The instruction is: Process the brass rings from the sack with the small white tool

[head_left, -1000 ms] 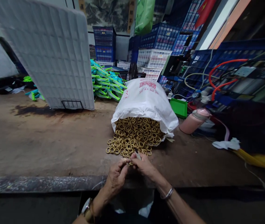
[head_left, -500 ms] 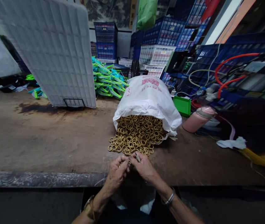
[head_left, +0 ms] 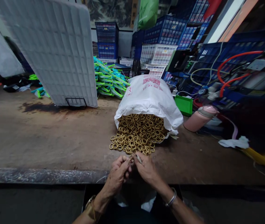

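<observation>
A white woven sack [head_left: 149, 95] lies on its side on the brown workbench [head_left: 41, 140], its mouth toward me. Several brass rings [head_left: 137, 133] spill out of it in a heap. Just in front of that heap my left hand [head_left: 117, 174] and my right hand [head_left: 147, 169] meet, both with fingers pinched together. Between the fingertips sits one brass ring [head_left: 131, 160]. My right hand also pinches a small grey tool [head_left: 138, 158] that sticks up toward the heap. A watch is on my left wrist, a bangle on my right.
A white gridded panel [head_left: 53, 53] stands at the back left. Green-blue plastic parts [head_left: 109, 81] are stacked behind the sack, with blue and white crates [head_left: 158, 46] beyond. A green box [head_left: 184, 105], a pink flask [head_left: 199, 118] and hoses crowd the right. The bench's metal front edge [head_left: 41, 175] runs below.
My hands stay together at the front of the heap and shift only slightly. The view has tilted and moved a little, so the sack sits somewhat further right and higher.
</observation>
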{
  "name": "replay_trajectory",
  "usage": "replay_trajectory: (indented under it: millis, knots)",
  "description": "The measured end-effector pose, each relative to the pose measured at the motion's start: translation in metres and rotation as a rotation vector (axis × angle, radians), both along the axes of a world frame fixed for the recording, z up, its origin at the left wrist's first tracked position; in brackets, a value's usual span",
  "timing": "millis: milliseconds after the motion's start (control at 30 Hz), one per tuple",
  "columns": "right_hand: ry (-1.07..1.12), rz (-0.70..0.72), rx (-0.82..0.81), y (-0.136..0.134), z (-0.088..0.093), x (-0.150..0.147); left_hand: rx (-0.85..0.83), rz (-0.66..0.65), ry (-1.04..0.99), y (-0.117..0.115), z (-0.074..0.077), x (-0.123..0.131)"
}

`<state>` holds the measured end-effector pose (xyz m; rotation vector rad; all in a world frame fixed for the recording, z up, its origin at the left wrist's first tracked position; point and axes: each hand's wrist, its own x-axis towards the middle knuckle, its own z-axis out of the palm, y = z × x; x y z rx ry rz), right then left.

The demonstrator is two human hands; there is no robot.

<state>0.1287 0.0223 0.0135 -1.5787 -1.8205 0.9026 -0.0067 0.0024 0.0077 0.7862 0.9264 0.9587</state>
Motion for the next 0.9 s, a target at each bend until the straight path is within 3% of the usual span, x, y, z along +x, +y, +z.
replay_trajectory:
  millis: [167,567,733,900]
  knots:
    - [-0.276,0.106,0.084,-0.011,0.000,-0.001,0.002,0.026,0.007,0.000,-0.001,0.002]
    - [-0.505,0.153,0.057,-0.016,0.005,-0.003,0.005,0.037,0.064,-0.003,-0.003,0.003]
    - [-0.625,0.042,0.019,-0.006,0.006,0.005,0.057,-0.019,0.049,-0.013,0.003,-0.001]
    - [-0.717,-0.167,0.086,0.010,-0.001,0.031,-0.053,-0.065,-0.180,-0.018,0.007,-0.003]
